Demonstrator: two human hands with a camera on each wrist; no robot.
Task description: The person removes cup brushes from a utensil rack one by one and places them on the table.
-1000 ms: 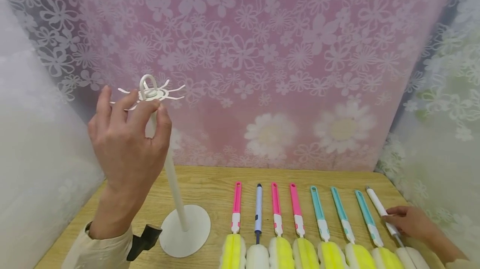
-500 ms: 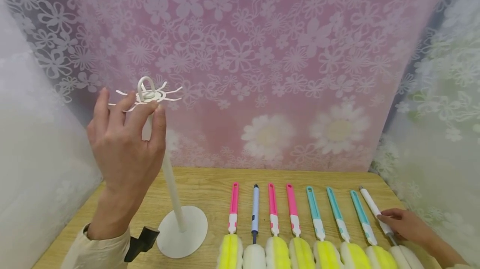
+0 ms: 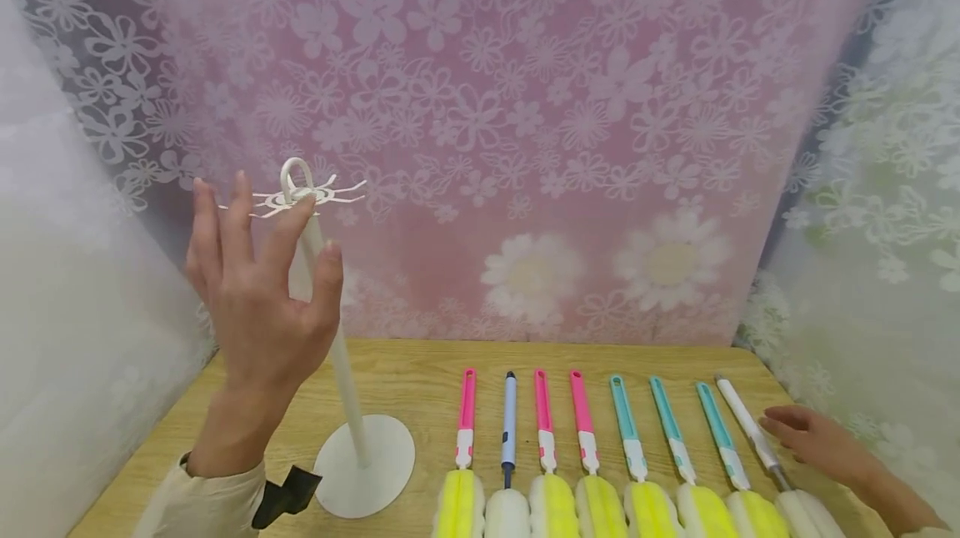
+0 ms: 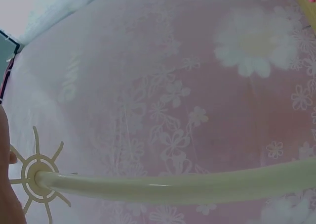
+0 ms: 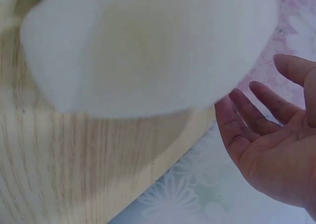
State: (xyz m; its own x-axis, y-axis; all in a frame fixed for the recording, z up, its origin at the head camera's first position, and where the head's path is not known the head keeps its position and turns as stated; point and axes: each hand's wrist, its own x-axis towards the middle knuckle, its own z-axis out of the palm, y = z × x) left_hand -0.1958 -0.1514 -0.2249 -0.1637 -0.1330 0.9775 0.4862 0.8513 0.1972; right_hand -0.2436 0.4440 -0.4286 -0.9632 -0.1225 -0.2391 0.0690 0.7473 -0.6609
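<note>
My left hand [image 3: 266,304] is raised at the top of a white stand [image 3: 347,388], its fingers extended and the thumb apart from the index finger. The index fingertip overlaps the ring of thin curved hooks [image 4: 39,179] under the stand's top loop [image 3: 294,169]. Just right of a sponge cup brush with a white handle [image 3: 738,409], my right hand [image 3: 825,446] hovers with loose fingers and holds nothing. In the right wrist view a blurred white sponge head [image 5: 148,46] lies close to the camera, and the spread right fingers [image 5: 254,117] are past it.
Several more sponge brushes lie in a row on the wooden table [image 3: 420,354], with pink handles [image 3: 468,400], a lilac handle [image 3: 510,421] and teal handles [image 3: 628,409]. The stand's round base [image 3: 390,471] is left of them. A floral curtain [image 3: 465,146] hangs behind.
The left thumb and index finger have parted from their pinch at the stand's top. My right hand has let go of the white-handled brush and moved slightly right of it.
</note>
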